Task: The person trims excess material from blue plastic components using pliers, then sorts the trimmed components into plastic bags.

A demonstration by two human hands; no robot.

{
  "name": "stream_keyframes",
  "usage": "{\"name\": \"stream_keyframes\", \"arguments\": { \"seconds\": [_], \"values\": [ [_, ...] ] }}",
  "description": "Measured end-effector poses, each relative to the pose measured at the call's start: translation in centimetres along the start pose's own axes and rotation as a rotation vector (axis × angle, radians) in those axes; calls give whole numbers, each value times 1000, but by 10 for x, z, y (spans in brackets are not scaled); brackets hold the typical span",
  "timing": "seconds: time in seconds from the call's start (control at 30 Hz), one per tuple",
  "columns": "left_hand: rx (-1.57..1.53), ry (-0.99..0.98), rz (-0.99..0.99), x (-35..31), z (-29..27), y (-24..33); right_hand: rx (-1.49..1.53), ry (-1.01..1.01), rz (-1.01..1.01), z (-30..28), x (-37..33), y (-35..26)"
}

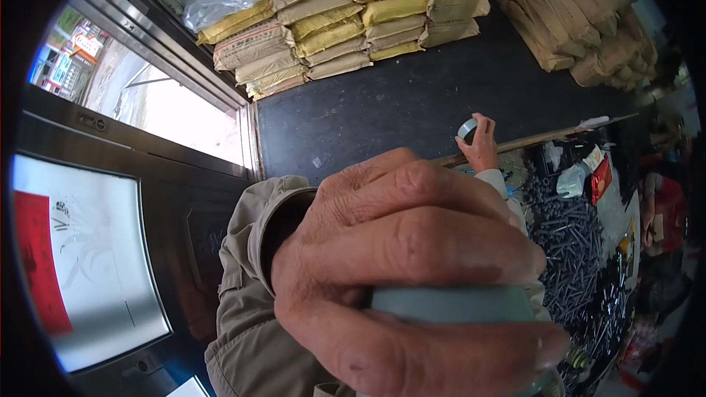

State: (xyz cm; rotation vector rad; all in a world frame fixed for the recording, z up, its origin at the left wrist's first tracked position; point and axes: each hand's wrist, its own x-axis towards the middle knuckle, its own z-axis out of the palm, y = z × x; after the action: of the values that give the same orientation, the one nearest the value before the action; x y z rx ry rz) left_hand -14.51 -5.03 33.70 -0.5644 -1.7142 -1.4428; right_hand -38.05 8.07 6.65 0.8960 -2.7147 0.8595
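Observation:
Very close to the camera, my left hand (412,257) is wrapped round a pale blue-green, round-sided container (448,305). Its fingers cross the far side and the thumb lies along the near side, so most of the container is hidden and its exact kind cannot be made out. Farther out, my right hand (482,145) pinches a round, pale blue-white cap (467,129) with a dark inside, held between thumb and fingers above the edge of the dark floor. The right forearm runs down behind the left hand and is largely covered by it.
Yellow and tan sacks (323,22) are stacked along the far wall; brown sacks (566,15) lie at far right. Many small dark parts (566,250) cover the surface to the right, near a red packet (601,180). A metal-framed door (169,206) stands at left. Another person (669,213) is at far right.

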Motion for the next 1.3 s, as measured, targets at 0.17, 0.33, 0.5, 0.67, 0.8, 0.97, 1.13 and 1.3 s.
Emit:
{"name": "stream_keyframes", "arguments": {
  "seconds": [0.17,0.33,0.5,0.67,0.8,0.97,1.13,1.3],
  "values": [
    [48,30,15,0,-9,8,18,-11,-6,2,0,4],
    [81,54,27,-2,-13,16,15,-39,24,0,-1,0],
    [100,89,22,-2,-25,21,10,-51,42,3,1,4],
    [89,108,-1,-4,-26,23,-30,-5,-7,16,3,21],
    [74,122,-13,-2,-24,16,-1,-25,102,9,5,5],
    [61,132,8,-5,-20,23,-4,-4,48,3,4,1],
    [83,121,38,-5,-21,28,11,-57,41,-30,4,-47],
    [97,82,51,1,-25,30,-1,-57,45,-10,0,-14]
  ]
}}
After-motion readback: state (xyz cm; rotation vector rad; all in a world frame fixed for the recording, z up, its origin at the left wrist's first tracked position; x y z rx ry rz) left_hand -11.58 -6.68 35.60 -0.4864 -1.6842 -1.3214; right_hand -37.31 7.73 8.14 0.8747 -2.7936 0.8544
